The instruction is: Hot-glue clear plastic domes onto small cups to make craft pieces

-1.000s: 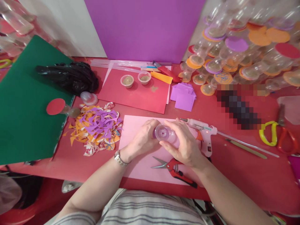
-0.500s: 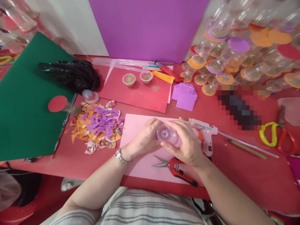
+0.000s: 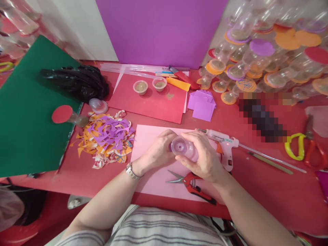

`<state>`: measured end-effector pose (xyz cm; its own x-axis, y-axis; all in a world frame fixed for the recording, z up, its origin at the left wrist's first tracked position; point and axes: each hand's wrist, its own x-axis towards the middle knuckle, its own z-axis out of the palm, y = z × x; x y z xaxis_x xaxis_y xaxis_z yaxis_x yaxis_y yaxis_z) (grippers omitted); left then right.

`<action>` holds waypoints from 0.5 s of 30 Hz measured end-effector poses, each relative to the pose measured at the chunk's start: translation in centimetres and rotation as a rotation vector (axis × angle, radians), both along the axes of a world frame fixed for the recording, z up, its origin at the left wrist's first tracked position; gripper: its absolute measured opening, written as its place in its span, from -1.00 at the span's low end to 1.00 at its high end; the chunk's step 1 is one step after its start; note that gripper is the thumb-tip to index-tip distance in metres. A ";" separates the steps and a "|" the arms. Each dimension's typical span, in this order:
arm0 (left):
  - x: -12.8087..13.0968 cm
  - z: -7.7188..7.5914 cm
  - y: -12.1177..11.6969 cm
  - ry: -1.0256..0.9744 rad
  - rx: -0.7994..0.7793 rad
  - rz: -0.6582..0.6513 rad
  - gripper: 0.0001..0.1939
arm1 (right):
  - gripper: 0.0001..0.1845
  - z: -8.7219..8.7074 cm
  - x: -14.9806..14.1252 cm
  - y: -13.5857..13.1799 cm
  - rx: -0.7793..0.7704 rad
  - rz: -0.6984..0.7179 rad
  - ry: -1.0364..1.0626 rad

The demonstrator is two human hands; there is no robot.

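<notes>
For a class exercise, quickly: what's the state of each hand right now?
Left hand: closed on the clear plastic container, fingertips hidden.
Right hand: closed on it too, thumb and fingers at its side.

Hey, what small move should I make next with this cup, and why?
Probably hold the clear plastic cup steady a moment: your left hand and right hand both grip it, and the glue gun nearby shows a red light, so something freshly glued may need setting.
</notes>
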<state>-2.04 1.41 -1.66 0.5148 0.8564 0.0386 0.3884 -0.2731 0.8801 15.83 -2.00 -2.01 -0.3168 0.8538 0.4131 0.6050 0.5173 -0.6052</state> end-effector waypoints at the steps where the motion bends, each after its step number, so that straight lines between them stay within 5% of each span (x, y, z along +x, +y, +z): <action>1: 0.0 -0.1 0.0 -0.002 0.005 0.000 -0.87 | -0.49 0.0 0.0 0.0 0.002 -0.001 0.001; 15: 0.2 -0.3 -0.1 0.125 0.106 0.043 -0.82 | -0.32 -0.8 0.1 -0.1 0.064 -0.029 -0.003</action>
